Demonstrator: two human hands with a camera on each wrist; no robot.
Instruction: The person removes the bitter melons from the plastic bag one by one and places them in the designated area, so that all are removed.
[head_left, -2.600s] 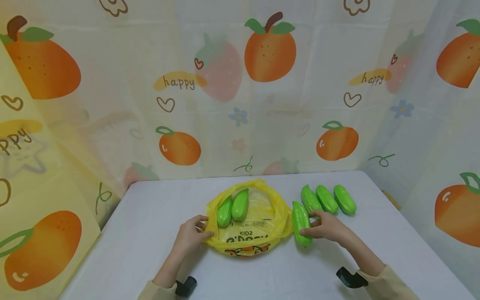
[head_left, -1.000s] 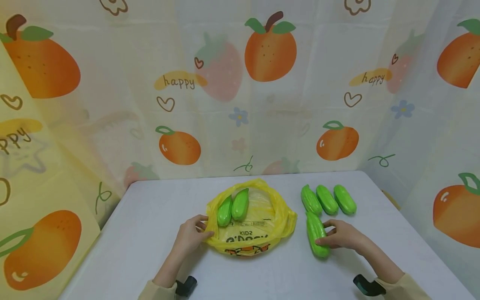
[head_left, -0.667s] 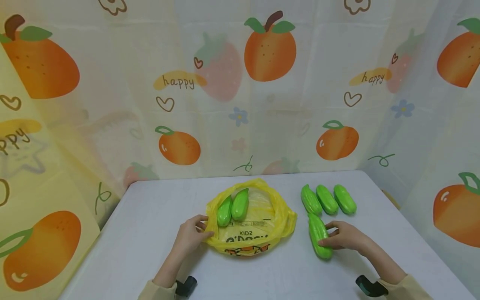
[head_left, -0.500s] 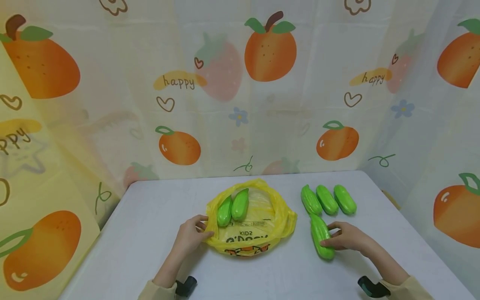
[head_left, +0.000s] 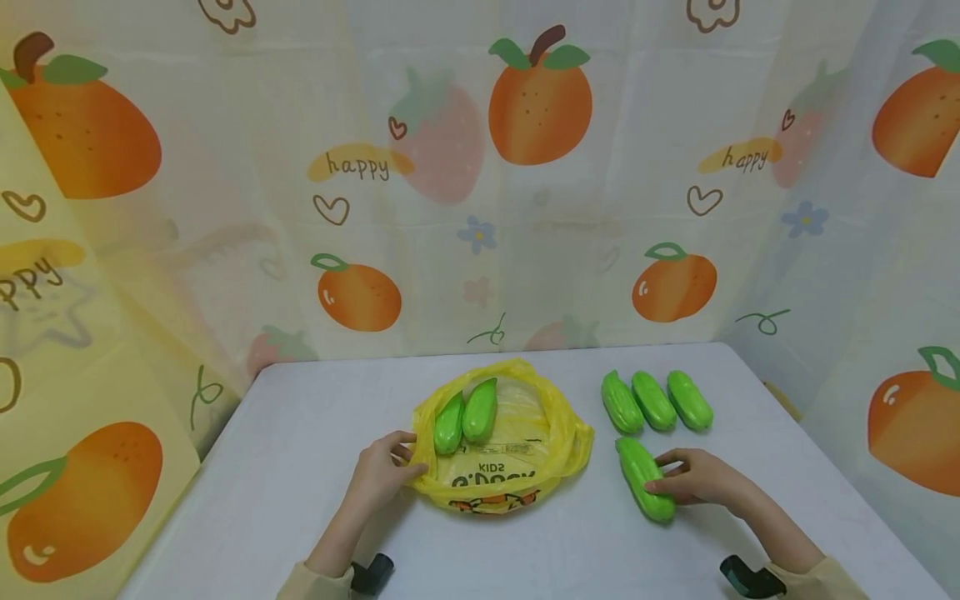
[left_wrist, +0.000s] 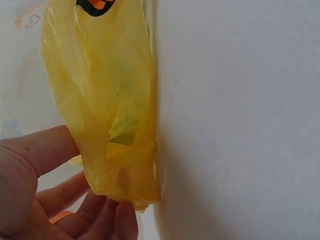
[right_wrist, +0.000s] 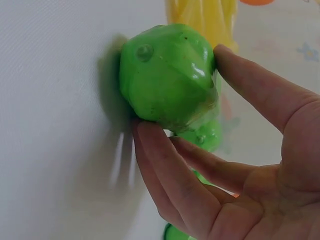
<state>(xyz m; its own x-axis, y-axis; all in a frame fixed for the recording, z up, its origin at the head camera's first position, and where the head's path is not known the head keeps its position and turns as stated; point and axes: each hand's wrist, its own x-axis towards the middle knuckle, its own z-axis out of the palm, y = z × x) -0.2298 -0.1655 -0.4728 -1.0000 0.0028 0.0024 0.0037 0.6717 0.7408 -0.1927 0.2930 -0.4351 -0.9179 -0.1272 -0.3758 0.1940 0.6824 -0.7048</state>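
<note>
My right hand [head_left: 697, 478] grips a glossy green plastic cucumber [head_left: 643, 479] between thumb and fingers. Its rounded end [right_wrist: 167, 75] faces me in the right wrist view, low over the white tabletop. At the left, my left hand [head_left: 381, 471] pinches the rim of a yellow plastic bag [head_left: 566, 425], thumb on one side and fingers on the other in the left wrist view [left_wrist: 100, 125]. The bag lies with its mouth spread. Two similar cucumbers lie inside it, a left one [head_left: 449, 425] and a right one [head_left: 480, 410], side by side.
Behind my right hand, three more green cucumbers lie in a row: a left one [head_left: 622, 402], a middle one [head_left: 654, 401] and a right one [head_left: 690, 401]. A fruit-print curtain [head_left: 525, 275] hangs behind the white table [head_left: 300, 417].
My right hand has carried its cucumber from the bag's right edge rightward and toward me, turning it slightly. The bag's right side has spread outward; my left hand has stayed put.
</note>
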